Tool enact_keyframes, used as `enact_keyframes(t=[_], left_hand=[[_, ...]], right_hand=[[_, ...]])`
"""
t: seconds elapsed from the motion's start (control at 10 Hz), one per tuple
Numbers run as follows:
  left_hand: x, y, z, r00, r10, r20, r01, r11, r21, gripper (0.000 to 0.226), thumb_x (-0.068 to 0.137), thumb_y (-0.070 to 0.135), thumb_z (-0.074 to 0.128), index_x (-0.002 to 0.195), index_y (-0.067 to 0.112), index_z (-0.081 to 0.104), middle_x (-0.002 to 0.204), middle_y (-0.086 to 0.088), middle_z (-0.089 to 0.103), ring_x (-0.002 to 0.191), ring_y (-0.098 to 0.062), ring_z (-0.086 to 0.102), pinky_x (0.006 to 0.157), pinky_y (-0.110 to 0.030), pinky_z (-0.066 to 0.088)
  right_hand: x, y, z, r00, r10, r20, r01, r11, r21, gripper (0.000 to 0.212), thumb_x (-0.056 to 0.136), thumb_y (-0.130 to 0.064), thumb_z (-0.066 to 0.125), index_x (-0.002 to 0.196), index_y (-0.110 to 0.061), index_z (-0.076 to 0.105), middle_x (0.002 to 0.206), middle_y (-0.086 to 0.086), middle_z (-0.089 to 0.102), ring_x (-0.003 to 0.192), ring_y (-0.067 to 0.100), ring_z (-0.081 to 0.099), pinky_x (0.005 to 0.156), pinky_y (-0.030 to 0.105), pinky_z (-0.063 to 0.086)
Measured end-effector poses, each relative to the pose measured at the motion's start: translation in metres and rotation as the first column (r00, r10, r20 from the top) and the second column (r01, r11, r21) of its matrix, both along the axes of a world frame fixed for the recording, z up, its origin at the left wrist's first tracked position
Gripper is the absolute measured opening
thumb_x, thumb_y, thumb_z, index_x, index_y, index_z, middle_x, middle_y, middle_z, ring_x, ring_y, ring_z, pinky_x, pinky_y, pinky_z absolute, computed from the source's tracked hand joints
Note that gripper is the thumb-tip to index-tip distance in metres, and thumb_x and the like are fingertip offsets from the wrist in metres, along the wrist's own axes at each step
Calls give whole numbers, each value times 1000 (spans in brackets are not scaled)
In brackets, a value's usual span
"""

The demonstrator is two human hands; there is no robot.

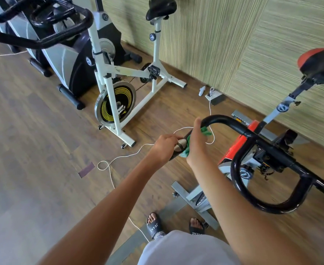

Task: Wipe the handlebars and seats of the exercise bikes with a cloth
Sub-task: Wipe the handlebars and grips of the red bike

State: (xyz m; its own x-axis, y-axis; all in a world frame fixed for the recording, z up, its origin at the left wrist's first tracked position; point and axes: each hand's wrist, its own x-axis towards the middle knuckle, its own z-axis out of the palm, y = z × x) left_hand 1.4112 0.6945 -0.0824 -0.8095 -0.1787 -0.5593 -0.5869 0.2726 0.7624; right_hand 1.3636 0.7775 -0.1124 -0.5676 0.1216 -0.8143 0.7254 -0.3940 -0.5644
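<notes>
left hand (164,148) grips handlebar (221,118) end | right hand (197,144) seemingly clasps cloth (206,131), fingers hidden

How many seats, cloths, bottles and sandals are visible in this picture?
Seats: 2 (black seat, red seat)
Cloths: 1 (green cloth)
Bottles: 1 (white bottle on the floor)
Sandals: 2 (left sandal, right sandal)
Total: 6

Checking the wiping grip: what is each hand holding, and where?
The left hand grips the free end of the handlebar. The right hand clasps the green cloth around the tube just beyond it.
</notes>
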Motion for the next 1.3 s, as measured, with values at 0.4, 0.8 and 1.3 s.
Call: enact_keyframes(t=[0.4,0.8,1.3], left_hand=[[0,26,25,885,-229,-406,-35,836,-548,40,99,42,47,131,18,55,125,-2,58,109,-14,46,103,-36,36],[-28,107,6,983,155,96,-164,520,838,38,101,33,48,124,6,62,111,-14,70,96,-27,69,81,-39,57],[-91,176,-39,930,304,205,-349,905,244,67,103,54,22,131,0,50,122,-13,58,109,-32,58,99,-40,44]], right_hand=[[14,87,15,943,308,-124,-306,951,42,40,90,-5,64,129,1,55,102,21,71,80,30,70,83,45,59],[11,136,55,872,316,-374,-222,936,273,28,98,-35,61,106,-10,72,98,10,76,89,24,74,85,41,59],[-22,259,-38,858,502,109,-305,326,895,51,104,-53,19,141,-20,33,145,14,45,131,36,47,99,49,39]])
